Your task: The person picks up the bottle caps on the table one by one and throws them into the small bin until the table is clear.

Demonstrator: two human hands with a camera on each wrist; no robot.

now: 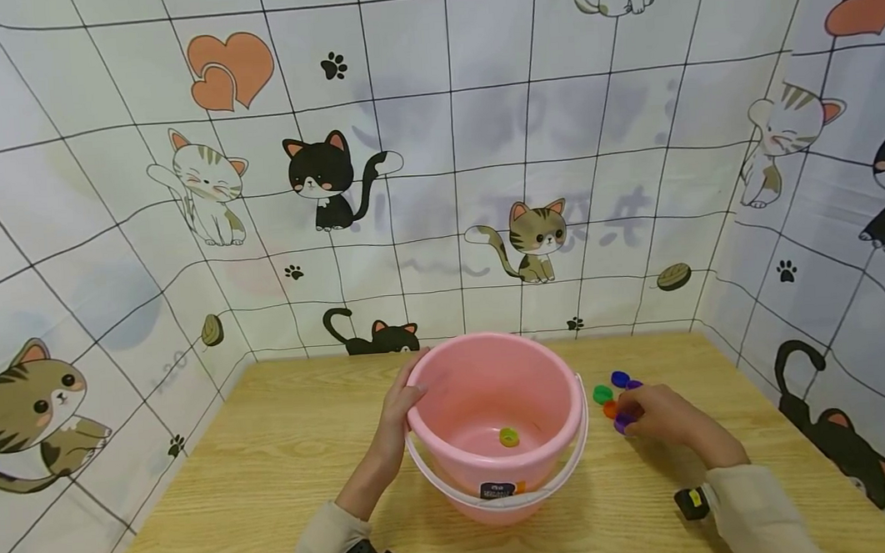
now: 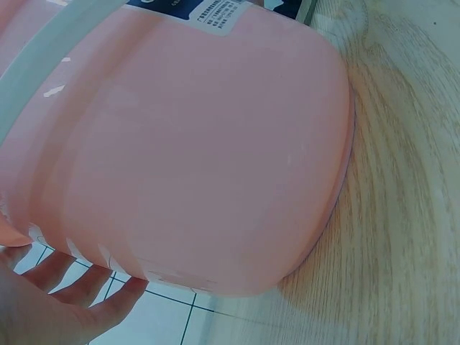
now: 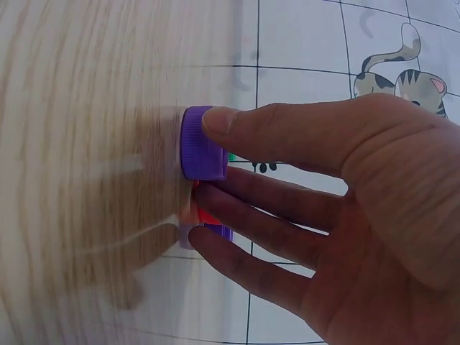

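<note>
A pink bucket [image 1: 497, 466] with a white handle [image 1: 525, 499] stands upright on the wooden table. My left hand [image 1: 392, 425] grips its left rim, thumb over the inside and fingers spread along the outer wall. On the bucket's floor lies a yellow-green ring-shaped cap [image 1: 508, 437]. To the right, my right hand [image 1: 663, 415] pinches a ribbed purple bottle cap [image 3: 201, 151] at the tabletop, thumb on its near side and fingers behind it. Close around those fingers lie an orange-red cap [image 1: 610, 410], a green cap [image 1: 602, 394], a blue cap [image 1: 620, 379] and another purple cap [image 1: 634, 385].
The light wooden table [image 1: 294, 451] runs back to a white cloth wall [image 1: 427, 269] with a grid and cartoon cats. Similar cloth hangs along both sides. The white handle droops across the bucket's front, over a dark label [image 1: 497, 490].
</note>
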